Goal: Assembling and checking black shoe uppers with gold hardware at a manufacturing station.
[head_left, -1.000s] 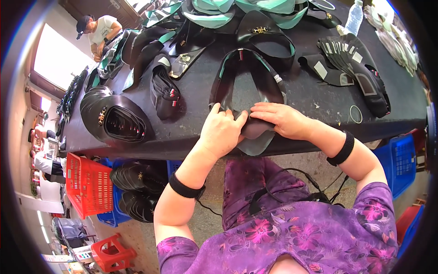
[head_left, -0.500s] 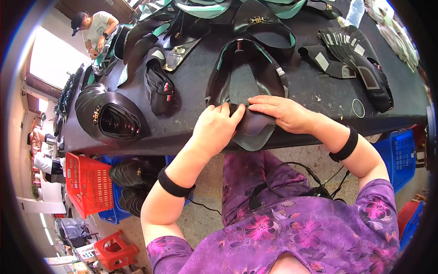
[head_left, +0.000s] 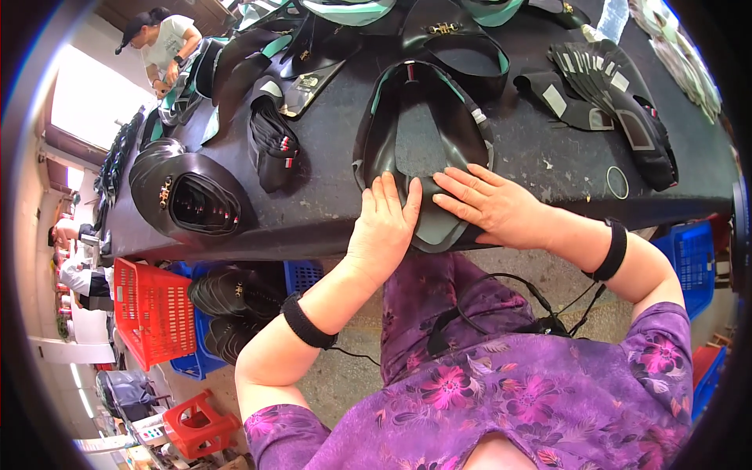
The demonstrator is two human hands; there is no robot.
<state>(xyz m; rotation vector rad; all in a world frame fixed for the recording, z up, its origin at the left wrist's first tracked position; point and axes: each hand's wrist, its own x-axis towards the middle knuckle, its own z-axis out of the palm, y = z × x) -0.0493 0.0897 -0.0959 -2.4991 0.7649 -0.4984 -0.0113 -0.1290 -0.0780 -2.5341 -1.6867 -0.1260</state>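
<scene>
In front of me at the table's near edge lies a black shoe upper (head_left: pixel 417 141), with a grey textured strip down its middle and green lining along the rim. My left hand (head_left: pixel 381 229) rests flat on its near left part, fingers stretched out and pointing away from me. From the right, my right hand (head_left: pixel 495 207) presses flat on the same near part, its fingers spread. Between and below the hands, the rounded front (head_left: pixel 440 227) of the upper reaches over the table edge. Neither hand grips anything. Part of the upper is hidden under my palms and fingers.
A nested stack of black uppers (head_left: pixel 145 192) with a gold buckle stands left on the table. A bundle of black pieces (head_left: pixel 270 145) lies beside it; fanned pieces (head_left: pixel 619 94) lie right, near a rubber band (head_left: pixel 617 182). Red (head_left: pixel 153 313) and blue baskets (head_left: pixel 685 262) flank me. Another person (head_left: pixel 166 47) works far left.
My fingers were bent and pinching at the upper's near part; now both hands lie flattened on it with fingers extended. The near part looks flatter.
</scene>
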